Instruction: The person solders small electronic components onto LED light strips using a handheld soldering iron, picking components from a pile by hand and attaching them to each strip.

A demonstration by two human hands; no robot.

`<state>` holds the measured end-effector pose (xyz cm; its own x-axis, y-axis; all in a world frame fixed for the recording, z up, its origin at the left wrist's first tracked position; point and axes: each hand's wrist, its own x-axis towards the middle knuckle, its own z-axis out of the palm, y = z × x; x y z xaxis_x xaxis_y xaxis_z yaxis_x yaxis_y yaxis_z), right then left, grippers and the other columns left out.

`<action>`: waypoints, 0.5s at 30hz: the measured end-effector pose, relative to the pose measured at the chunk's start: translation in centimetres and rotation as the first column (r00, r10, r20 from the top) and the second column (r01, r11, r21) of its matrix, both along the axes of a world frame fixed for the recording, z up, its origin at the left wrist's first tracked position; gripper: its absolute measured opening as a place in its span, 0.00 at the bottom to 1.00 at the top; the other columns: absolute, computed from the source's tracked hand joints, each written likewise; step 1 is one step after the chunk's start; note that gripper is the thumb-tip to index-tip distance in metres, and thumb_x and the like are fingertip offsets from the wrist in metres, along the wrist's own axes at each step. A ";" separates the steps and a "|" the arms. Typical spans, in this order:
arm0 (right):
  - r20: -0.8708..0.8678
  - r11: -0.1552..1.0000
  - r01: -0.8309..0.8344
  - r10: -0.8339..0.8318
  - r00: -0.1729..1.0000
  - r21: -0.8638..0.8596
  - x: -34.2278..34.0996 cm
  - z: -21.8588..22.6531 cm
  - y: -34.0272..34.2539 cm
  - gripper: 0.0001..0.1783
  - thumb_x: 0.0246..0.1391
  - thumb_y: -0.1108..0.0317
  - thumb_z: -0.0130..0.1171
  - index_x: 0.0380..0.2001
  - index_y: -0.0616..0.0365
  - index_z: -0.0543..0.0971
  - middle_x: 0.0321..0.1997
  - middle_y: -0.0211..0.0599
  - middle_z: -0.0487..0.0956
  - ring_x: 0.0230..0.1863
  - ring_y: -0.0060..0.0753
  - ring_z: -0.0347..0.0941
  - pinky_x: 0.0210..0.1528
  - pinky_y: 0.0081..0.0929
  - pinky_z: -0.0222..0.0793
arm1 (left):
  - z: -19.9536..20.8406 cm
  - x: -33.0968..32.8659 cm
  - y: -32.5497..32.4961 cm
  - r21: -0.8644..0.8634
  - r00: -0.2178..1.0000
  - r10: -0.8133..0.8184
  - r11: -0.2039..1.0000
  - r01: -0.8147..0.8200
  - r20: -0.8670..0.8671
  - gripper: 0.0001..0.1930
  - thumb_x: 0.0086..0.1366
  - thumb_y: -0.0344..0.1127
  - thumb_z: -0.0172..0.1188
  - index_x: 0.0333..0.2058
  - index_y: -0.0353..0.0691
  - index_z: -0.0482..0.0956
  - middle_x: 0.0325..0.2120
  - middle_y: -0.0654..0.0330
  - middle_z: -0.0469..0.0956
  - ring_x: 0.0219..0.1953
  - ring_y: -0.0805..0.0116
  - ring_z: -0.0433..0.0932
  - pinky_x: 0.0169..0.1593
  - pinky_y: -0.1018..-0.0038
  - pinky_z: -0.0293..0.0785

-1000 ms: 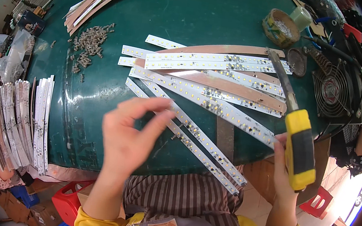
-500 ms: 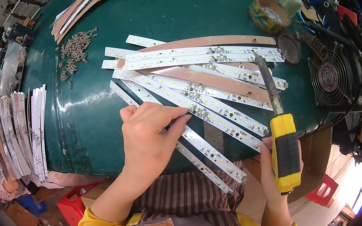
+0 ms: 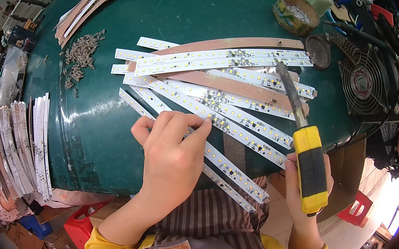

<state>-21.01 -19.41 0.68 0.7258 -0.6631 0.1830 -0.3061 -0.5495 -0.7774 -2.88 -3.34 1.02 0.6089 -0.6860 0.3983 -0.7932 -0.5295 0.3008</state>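
My left hand (image 3: 174,146) is closed in a pinch, thumb and forefinger meeting at the middle of a long white LED strip (image 3: 238,132). Whatever is between the fingertips is too small to make out. Closed around the handle of a yellow-and-black tool (image 3: 311,170) with a long metal shank, my right hand (image 3: 299,204) is partly hidden behind it. Its thumb is beside the near right end of that strip. The shank points up and left over the fanned heap of strips, some lying with their copper-coloured backs (image 3: 244,86) upward. Other strips pass below my left hand.
Small metal parts (image 3: 82,53) lie heaped at the left. Strip bundles rest at the far left (image 3: 97,0) and near left (image 3: 15,146). On the right are a round tub (image 3: 297,13), a coil holder (image 3: 343,46) and a fan (image 3: 363,85). A red stool (image 3: 356,208) stands beyond the table.
My left hand has shifted slightly right, its pinch still at the strip's middle. The tool in my right hand has moved a little left. The strips have barely moved.
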 end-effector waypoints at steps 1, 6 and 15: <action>0.001 0.998 -0.024 0.024 1.000 -0.049 -0.3 -0.3 -0.4 0.14 0.49 0.76 0.66 0.41 0.63 0.79 0.37 0.38 0.80 0.37 0.32 0.78 0.42 0.25 0.71 | -0.2 0.1 0.1 -0.040 0.999 -0.001 0.999 -0.001 -0.045 0.11 0.49 0.25 0.70 0.33 0.44 0.87 0.29 0.69 0.81 0.33 0.71 0.77 0.44 0.71 0.60; -0.005 0.982 0.008 -0.009 1.000 -0.189 -2.1 -0.4 0.0 0.17 0.49 0.64 0.67 0.40 0.64 0.81 0.38 0.41 0.81 0.39 0.43 0.78 0.41 0.30 0.72 | -1.7 0.7 0.7 -0.214 0.961 0.010 0.974 -0.072 -0.277 0.10 0.50 0.25 0.71 0.32 0.42 0.85 0.28 0.67 0.84 0.30 0.73 0.78 0.44 0.74 0.64; 0.017 0.961 -0.169 0.169 0.985 0.221 -3.2 0.8 1.1 0.15 0.40 0.68 0.67 0.34 0.61 0.84 0.32 0.41 0.82 0.29 0.44 0.79 0.34 0.33 0.75 | -1.9 0.5 0.6 -0.242 0.843 0.074 0.941 -0.236 -0.533 0.24 0.52 0.29 0.70 0.47 0.44 0.72 0.29 0.69 0.85 0.31 0.72 0.79 0.51 0.69 0.57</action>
<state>-24.20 -18.31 1.50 0.8311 -0.5543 0.0444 -0.2250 -0.4082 -0.8847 -2.43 -2.70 -0.89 0.8676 -0.4693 0.1645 -0.3982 -0.4575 0.7951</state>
